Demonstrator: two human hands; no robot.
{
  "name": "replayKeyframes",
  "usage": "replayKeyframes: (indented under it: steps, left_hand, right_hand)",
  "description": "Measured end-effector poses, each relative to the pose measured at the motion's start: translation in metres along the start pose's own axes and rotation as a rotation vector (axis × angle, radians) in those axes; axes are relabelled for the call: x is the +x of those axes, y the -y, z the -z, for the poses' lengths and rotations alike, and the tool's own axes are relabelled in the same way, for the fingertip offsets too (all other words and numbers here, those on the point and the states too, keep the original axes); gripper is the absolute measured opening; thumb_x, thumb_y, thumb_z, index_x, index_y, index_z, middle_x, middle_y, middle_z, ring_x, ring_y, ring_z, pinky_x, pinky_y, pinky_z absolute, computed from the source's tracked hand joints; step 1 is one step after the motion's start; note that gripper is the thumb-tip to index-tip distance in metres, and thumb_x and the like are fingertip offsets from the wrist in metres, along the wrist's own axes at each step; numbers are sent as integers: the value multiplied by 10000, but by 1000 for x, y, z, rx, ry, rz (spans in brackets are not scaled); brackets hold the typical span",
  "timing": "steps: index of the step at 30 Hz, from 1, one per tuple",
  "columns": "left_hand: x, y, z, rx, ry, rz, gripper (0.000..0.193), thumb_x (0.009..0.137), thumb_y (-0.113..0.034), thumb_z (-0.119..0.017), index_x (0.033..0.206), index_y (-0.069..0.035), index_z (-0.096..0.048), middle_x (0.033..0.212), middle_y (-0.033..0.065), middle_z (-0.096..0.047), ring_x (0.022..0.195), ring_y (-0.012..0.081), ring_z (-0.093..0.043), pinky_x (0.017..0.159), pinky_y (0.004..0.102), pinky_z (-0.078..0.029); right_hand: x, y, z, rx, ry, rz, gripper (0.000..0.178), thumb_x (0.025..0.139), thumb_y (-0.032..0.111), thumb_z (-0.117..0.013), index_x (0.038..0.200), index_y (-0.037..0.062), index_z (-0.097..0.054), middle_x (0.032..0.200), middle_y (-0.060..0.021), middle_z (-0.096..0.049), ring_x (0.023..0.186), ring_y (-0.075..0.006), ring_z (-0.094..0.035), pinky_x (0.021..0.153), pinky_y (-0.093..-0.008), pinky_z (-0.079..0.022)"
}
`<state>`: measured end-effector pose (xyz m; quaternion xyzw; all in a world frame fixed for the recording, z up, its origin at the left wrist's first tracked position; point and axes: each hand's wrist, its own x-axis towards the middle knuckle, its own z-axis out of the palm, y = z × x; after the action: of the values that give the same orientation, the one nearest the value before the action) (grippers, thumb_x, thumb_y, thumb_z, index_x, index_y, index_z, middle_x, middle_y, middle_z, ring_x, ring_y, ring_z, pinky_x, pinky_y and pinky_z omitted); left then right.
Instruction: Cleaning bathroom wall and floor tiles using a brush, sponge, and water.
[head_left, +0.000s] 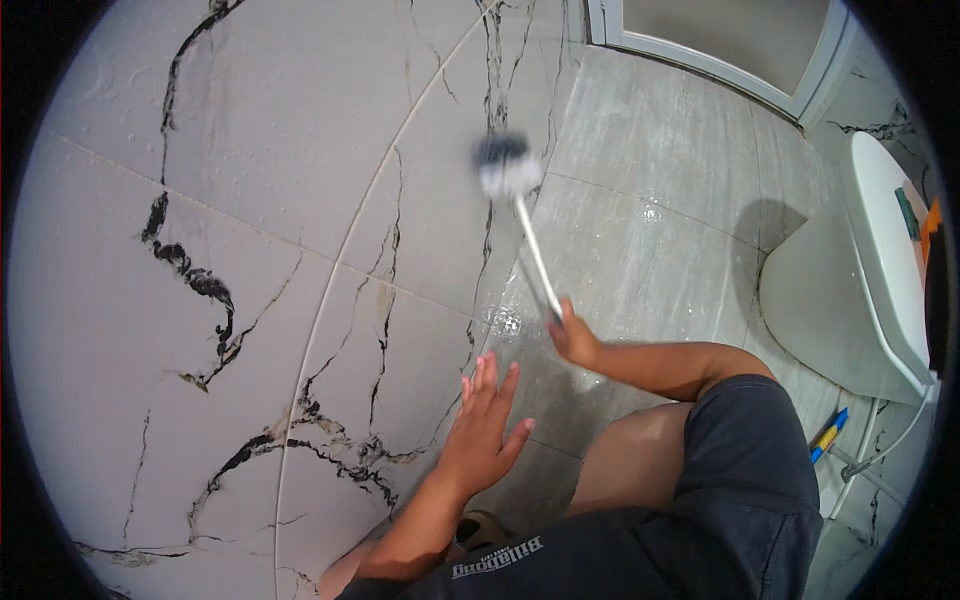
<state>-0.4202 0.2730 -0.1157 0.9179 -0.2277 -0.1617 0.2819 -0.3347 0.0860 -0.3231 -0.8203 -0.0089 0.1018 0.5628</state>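
Observation:
My right hand [576, 338] is closed round the lower end of a scrubbing brush's white handle [537, 250]. The brush head [507, 165], dark at the far side and white nearer the handle, is smeared by motion. It is over the lower part of the marbled wall [250, 360], close to where wall and floor meet; contact with the tile cannot be made out. Nearer me and to the left, my left hand [483, 430] is open with its fingers stretched out and nothing in it. It is in front of the wall; whether it touches is unclear.
Wet grey floor tiles [650, 260] run along the wall. To the right stands a white rounded fixture [830, 290], with green and orange things at its top edge. A blue and yellow tool [829, 435] and a hose [905, 440] are beside it. A white-framed door [700, 60] is at the back.

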Motion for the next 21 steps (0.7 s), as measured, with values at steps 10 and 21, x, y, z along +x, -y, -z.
replayKeyframes:
  steps: [10, 21]
  left_hand:
    - [2, -10, 13, 94, -38, 10, 671, 909, -270, -533, 1447, -25, -216, 1495, 285, -101, 1396, 431, -93, 1118, 515, -106]
    - [-1, -8, 17, 71, -111, -9, 677, 901, -266, -543, 1446, -24, -223, 1487, 301, -108, 1388, 451, -106, 1113, 527, -103]
  right_hand:
    - [125, 128, 70, 352, -192, 121, 304, 943, 146, -468, 1157, 27, -288, 676, -106, -511, 483, -178, -512, 370, -328, -425]
    - [66, 71, 24, 110, -182, 201, 314, 924, 153, -486, 1162, 36, -319, 834, -288, -586, 792, -447, -609, 644, -470, -466]
